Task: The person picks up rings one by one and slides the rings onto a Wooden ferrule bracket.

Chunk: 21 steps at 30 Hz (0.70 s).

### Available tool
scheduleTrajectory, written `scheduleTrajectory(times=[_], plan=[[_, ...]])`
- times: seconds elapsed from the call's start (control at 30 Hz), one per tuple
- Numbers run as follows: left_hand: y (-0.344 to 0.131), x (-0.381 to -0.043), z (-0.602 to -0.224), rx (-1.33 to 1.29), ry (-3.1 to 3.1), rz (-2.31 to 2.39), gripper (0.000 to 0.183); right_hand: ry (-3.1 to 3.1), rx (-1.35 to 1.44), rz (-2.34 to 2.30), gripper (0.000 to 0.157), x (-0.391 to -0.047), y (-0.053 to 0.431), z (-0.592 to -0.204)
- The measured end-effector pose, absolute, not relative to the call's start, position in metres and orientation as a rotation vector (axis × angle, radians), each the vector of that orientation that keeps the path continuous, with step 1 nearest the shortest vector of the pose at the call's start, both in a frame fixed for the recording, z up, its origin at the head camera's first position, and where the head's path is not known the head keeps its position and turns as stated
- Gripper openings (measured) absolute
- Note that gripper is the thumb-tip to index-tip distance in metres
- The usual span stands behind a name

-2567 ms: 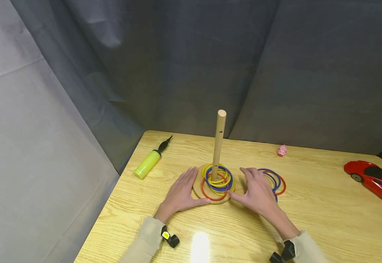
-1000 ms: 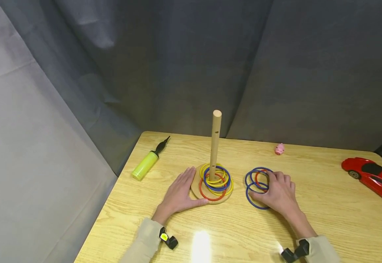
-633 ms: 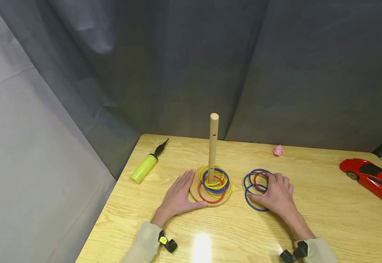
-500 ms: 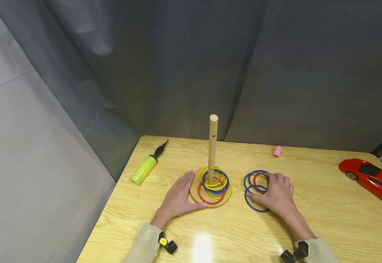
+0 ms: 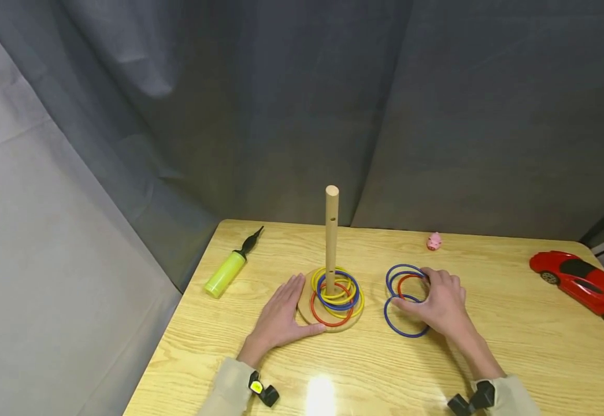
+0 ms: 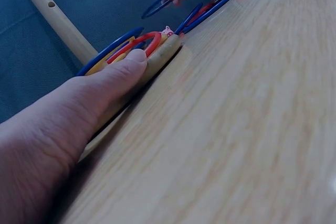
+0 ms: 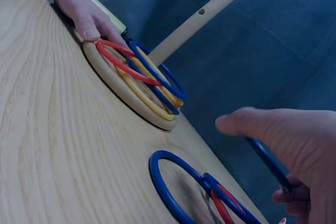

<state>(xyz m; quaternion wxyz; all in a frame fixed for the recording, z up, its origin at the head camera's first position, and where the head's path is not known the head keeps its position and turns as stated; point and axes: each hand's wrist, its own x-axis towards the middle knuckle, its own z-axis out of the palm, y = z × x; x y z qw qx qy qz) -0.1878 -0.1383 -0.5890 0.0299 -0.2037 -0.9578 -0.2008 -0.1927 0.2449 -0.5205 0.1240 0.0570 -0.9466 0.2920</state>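
Note:
My left hand (image 5: 278, 318) lies against the left edge of a round wooden base (image 5: 306, 303), fingers straight and spread, thumb resting on the front rim. A wooden peg (image 5: 331, 242) stands upright from this base. Red, blue and yellow rings lie loosely around its foot, among them a red ring (image 5: 328, 325) near the front. To the right, my right hand (image 5: 444, 303) pinches a blue ring (image 7: 268, 163) between thumb and fingers, raised off the table. Below it lie another blue ring (image 5: 406, 335) and a red ring (image 5: 402, 283), overlapping; fingers hide part of this group.
A yellow-green hand pump (image 5: 226, 274) with a black nozzle lies at the left of the table. Near the back edge sits a small pink pig toy (image 5: 434, 241). A red toy car (image 5: 585, 289) is at the far right. Dark curtain (image 5: 302, 115) hangs behind the table.
My right hand has left the side of the base for the loose rings and now lifts a blue ring slightly. My left hand stays at the base. The head view has shifted a little.

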Motion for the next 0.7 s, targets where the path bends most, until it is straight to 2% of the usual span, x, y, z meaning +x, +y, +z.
scheduleTrajectory(times=[0.7], plan=[[-0.138, -0.187, -0.59, -0.633, -2.926, -0.636, 0.129, -2.656, 0.203, 0.984, 0.095, -0.189, 0.244, -0.506]])
